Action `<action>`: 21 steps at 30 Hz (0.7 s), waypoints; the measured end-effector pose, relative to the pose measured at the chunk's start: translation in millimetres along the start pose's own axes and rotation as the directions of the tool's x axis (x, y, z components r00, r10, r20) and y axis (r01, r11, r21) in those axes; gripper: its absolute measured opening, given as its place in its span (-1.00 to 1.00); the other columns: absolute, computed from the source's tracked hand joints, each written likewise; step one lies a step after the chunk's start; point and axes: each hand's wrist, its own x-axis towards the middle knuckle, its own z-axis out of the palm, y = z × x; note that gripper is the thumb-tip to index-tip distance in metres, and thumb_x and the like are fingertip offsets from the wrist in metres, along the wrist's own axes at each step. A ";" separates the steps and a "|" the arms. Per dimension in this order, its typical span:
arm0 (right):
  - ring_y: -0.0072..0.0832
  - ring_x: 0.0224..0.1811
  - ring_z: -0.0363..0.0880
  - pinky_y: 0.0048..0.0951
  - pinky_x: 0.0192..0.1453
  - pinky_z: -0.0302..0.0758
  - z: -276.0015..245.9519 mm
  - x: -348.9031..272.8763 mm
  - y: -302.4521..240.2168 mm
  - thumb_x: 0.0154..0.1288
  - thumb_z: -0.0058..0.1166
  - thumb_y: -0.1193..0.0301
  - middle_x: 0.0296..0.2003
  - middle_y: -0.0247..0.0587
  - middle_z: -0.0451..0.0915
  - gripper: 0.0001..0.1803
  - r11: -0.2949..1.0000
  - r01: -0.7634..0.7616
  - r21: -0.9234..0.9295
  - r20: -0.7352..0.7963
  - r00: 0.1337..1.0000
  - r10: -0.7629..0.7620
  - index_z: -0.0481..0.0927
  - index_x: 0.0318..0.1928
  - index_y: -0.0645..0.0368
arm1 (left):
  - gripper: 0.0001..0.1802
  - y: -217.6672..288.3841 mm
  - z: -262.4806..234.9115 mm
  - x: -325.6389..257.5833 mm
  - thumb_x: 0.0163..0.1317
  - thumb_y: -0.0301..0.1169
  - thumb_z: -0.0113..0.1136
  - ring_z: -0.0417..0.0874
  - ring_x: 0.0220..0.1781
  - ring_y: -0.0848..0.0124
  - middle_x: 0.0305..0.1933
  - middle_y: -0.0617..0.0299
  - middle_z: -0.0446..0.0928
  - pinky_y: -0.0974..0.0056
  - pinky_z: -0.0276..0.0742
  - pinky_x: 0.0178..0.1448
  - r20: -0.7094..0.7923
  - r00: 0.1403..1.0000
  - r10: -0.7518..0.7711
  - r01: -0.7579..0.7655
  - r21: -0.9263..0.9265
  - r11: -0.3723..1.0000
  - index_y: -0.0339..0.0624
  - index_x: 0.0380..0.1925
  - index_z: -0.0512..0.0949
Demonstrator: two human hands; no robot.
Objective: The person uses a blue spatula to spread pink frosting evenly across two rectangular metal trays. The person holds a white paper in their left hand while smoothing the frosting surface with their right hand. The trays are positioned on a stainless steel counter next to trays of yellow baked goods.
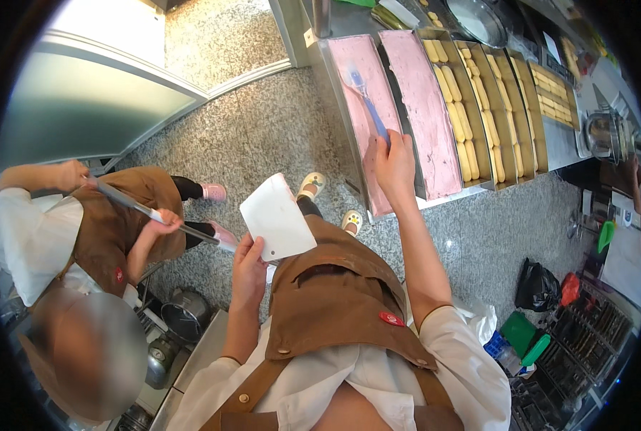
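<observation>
My left hand (pixel 249 263) grips a flat white dough scraper (pixel 280 224) by its lower corner, held out in front of my apron. Some pink smear shows along the scraper's upper edge. In my right hand (pixel 396 167) is a blue spatula (pixel 371 108), its pale head resting on or just over the pink cream. That cream fills the leftmost long pan (pixel 369 169). A second long pan of pink cream (pixel 424 115) lies right beside it.
Further right stand several long pans of ladyfingers (pixel 458 115). A metal bowl (pixel 476 20) sits at the counter's back. To my left a co-worker in a brown apron (pixel 105 223) holds a long pole (pixel 130 205). A black bag (pixel 537 285) lies on the floor at right.
</observation>
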 end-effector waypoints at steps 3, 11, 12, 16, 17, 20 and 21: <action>0.08 -0.24 0.51 -0.07 -0.18 0.46 -7.3 -25.5 13.2 0.35 -0.05 0.34 -0.16 0.13 0.43 -0.69 1.000 -0.013 0.001 0.013 1.000 0.013 0.47 -0.04 0.32 | -0.69 -3.0 0.0 0.1 0.38 -0.41 -0.02 0.57 0.01 0.46 -0.01 0.19 0.56 0.31 0.41 0.13 0.004 1.000 0.021 -0.021 0.002 1.000 -0.31 0.06 0.43; 0.03 -0.27 0.51 -0.12 -0.24 0.45 -41.7 -97.3 41.6 0.33 0.00 0.42 -0.20 0.06 0.42 -0.74 0.995 -0.033 0.092 0.050 0.998 0.028 0.47 -0.04 0.30 | -0.67 -8.8 5.2 -5.5 0.38 -0.40 -0.02 0.54 0.04 0.48 0.03 0.20 0.54 0.31 0.39 0.12 0.055 0.997 0.060 -0.062 0.025 0.998 -0.29 0.09 0.42; -0.11 -0.32 0.44 -0.25 -0.24 0.40 -44.5 -107.5 46.1 0.36 -0.03 0.44 -0.27 0.04 0.42 -0.74 0.995 -0.020 0.095 0.048 0.999 0.015 0.47 -0.04 0.36 | -0.68 -9.9 7.1 -7.6 0.39 -0.40 -0.02 0.54 0.03 0.49 0.03 0.20 0.54 0.33 0.37 0.13 0.053 0.996 0.066 -0.067 0.029 0.997 -0.30 0.08 0.43; -0.19 -0.35 0.43 -0.29 -0.27 0.39 -61.2 -140.5 56.5 0.36 -0.03 0.46 -0.29 -0.02 0.40 -0.74 0.995 -0.025 0.097 0.075 0.997 0.018 0.47 -0.02 0.36 | -0.66 -13.6 8.1 -12.5 0.39 -0.38 -0.03 0.53 0.04 0.50 0.03 0.22 0.53 0.34 0.38 0.10 0.105 0.991 0.081 -0.085 0.038 0.996 -0.30 0.10 0.42; -0.21 -0.35 0.43 -0.31 -0.28 0.38 -67.5 -147.9 57.6 0.35 -0.03 0.47 -0.29 -0.03 0.39 -0.74 0.994 -0.063 0.091 0.111 0.992 0.052 0.47 -0.02 0.36 | -0.66 -15.8 8.4 -14.3 0.39 -0.38 -0.03 0.52 0.04 0.51 0.02 0.23 0.53 0.34 0.38 0.10 0.096 0.992 0.079 -0.083 0.046 0.995 -0.29 0.10 0.42; -0.25 -0.36 0.42 -0.33 -0.29 0.37 -82.1 -166.8 63.7 0.35 -0.03 0.49 -0.30 -0.06 0.38 -0.75 0.992 -0.081 0.096 0.159 0.985 0.066 0.46 -0.01 0.36 | -0.65 -21.6 10.8 -20.2 0.40 -0.37 -0.03 0.52 0.03 0.51 0.02 0.25 0.53 0.34 0.38 0.10 0.090 0.992 0.087 -0.092 0.059 0.994 -0.29 0.12 0.41; -0.27 -0.37 0.41 -0.33 -0.30 0.37 -86.5 -172.6 66.3 0.35 -0.03 0.49 -0.31 -0.07 0.37 -0.75 0.992 -0.073 0.100 0.164 0.985 0.056 0.46 -0.01 0.36 | -0.64 -23.2 13.0 -22.5 0.40 -0.37 -0.03 0.52 0.03 0.52 0.03 0.25 0.53 0.34 0.38 0.10 0.101 0.991 0.093 -0.099 0.057 0.994 -0.29 0.12 0.41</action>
